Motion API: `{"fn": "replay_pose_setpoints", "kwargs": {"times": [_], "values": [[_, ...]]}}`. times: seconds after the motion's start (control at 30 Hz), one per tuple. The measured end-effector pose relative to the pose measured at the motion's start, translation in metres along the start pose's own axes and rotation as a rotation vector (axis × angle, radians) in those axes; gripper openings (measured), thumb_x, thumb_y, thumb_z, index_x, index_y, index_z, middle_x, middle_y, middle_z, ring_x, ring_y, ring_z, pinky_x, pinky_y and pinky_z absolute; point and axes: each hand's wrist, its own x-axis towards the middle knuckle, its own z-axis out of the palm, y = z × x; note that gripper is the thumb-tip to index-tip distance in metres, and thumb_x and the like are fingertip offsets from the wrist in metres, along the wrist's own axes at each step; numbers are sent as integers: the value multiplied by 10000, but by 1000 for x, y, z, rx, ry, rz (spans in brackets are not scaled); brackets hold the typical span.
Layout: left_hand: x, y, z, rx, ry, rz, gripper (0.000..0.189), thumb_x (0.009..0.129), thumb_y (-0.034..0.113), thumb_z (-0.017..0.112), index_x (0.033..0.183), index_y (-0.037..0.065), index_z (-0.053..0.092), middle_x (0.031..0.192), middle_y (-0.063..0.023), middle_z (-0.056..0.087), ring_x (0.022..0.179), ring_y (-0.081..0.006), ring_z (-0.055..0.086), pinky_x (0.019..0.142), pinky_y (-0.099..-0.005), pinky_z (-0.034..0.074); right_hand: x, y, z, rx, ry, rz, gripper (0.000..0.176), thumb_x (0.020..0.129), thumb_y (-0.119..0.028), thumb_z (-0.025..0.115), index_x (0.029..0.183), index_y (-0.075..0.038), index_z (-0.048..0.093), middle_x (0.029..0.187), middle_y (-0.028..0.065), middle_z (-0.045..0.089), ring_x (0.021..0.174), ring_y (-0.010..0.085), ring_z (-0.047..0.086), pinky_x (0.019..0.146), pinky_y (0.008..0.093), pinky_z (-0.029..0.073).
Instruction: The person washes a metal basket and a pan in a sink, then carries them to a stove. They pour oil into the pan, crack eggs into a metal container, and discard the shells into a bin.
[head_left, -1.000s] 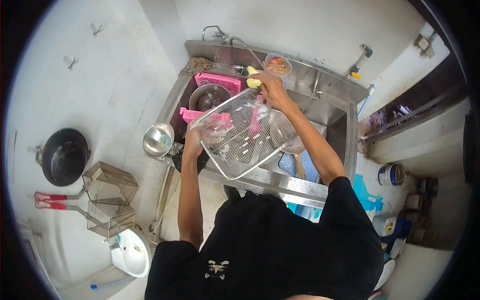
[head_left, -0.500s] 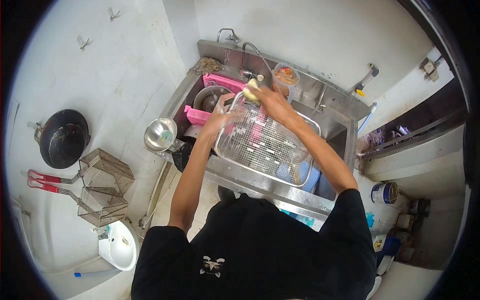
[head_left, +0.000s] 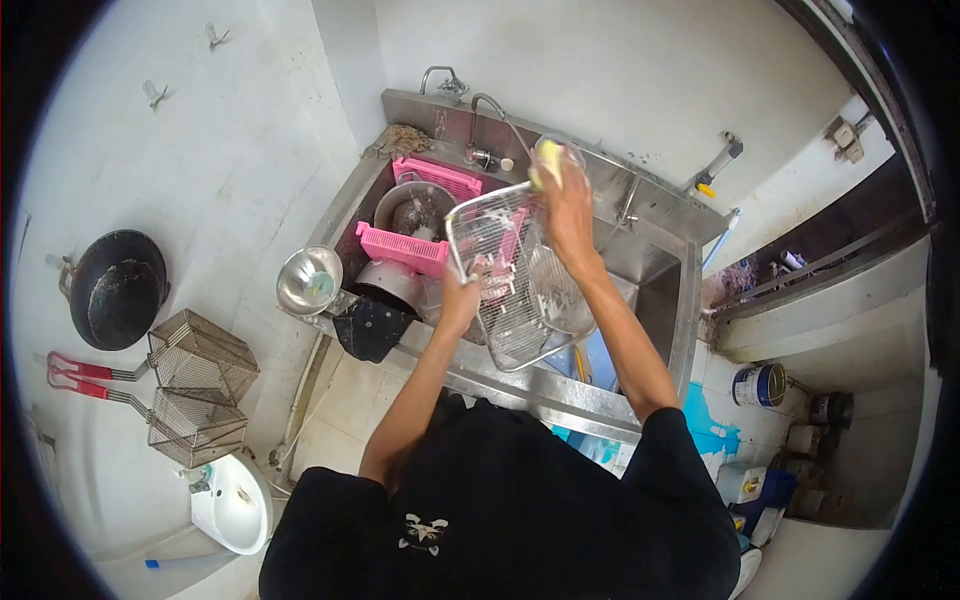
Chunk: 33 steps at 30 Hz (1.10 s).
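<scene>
A wire-mesh metal rack (head_left: pixel 492 225) is held tilted over the sink (head_left: pixel 672 284). My left hand (head_left: pixel 461 297) is closed on its left side. At the rack's far right corner, my right hand (head_left: pixel 568 212) grips a yellow sponge (head_left: pixel 548 160); the hand is slightly blurred, and its fingertips are partly hidden. Left of the rack, a pink plastic basket (head_left: pixel 405 250) stands in the sink with a dirty metal pot (head_left: pixel 386 208) inside. Below and behind the rack, a blue item (head_left: pixel 600 355) shows in the basin.
A curved faucet (head_left: pixel 473 125) rises at the back. On the sink's left edge are a steel bowl (head_left: pixel 309 281) and a black bag-like item (head_left: pixel 372 330). A wok (head_left: pixel 118 290) and wire fryer baskets (head_left: pixel 200 355) hang on the left wall.
The rack has turned to a steeper tilt, uncovering more of the pink basket. My right hand and the sponge have moved right; my left hand has shifted lower along the rack.
</scene>
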Motion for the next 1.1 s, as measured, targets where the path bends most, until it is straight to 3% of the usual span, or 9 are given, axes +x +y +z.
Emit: {"fn": "replay_pose_setpoints", "kwargs": {"times": [0.13,0.23,0.3,0.4,0.53,0.7,0.83,0.9,1.1], "values": [[7,-1,8,307,-71,289,419,909,-9,511,1322,-15,447,1238,-176,594,1161,-314,561,974,-372,418,11,-51,7,289,-311,-367,369,879,-108,561,1248,-122,562,1253,188,555,1134,357,541,1004,456,416],[12,-9,3,268,-61,174,446,871,-31,502,1315,-19,453,1217,-192,597,1146,-303,556,979,-362,402,10,-44,13,249,-315,-479,356,896,-129,542,1248,-151,589,1332,178,525,1303,318,449,1117,435,339],[15,-6,-2,232,-114,63,349,877,-22,512,1225,-12,488,1087,-154,605,1019,-250,566,905,-346,423,12,-24,9,28,-256,-400,381,901,-110,531,1279,-140,574,1363,187,503,1328,317,427,1129,437,325],[19,0,-1,198,-131,27,220,888,-9,525,1107,11,517,933,-93,575,860,-179,543,795,-319,438,3,-20,-1,293,-298,-164,431,893,-105,536,1324,-110,536,1391,197,480,1319,326,438,1119,434,336],[17,7,-1,285,-171,-29,170,945,58,536,1114,74,521,856,-10,524,683,-82,445,606,-248,386,6,21,7,51,-294,-288,359,899,-117,550,1251,-72,606,1424,194,452,1310,339,447,1114,443,352],[43,-7,1,144,-71,-95,168,943,66,510,1110,41,512,914,-76,600,862,-142,594,752,-290,483,-9,-26,-11,307,-408,-558,472,818,-20,566,1290,-42,567,1433,222,424,1314,348,443,1115,439,356],[50,-5,4,-349,-127,-239,283,1013,274,432,1174,43,462,955,-98,620,821,-198,656,699,-406,567,-46,-65,1,623,-311,69,522,786,57,471,1305,23,515,1411,312,388,1257,421,468,1062,429,409],[70,-42,-20,-496,-132,-308,439,1022,388,376,1311,59,409,1201,-183,587,1002,-292,640,842,-431,547,-72,-78,4,567,-445,-26,543,764,57,483,1305,24,512,1399,308,405,1231,427,486,1044,432,421],[81,-28,-57,-551,162,-387,488,1032,450,278,1310,64,386,1161,-224,572,1008,-391,631,767,-516,568,-101,-56,-38,533,-793,-314,339,703,50,535,977,-26,719,1231,186,616,1078,348,616,884,413,530]]}}
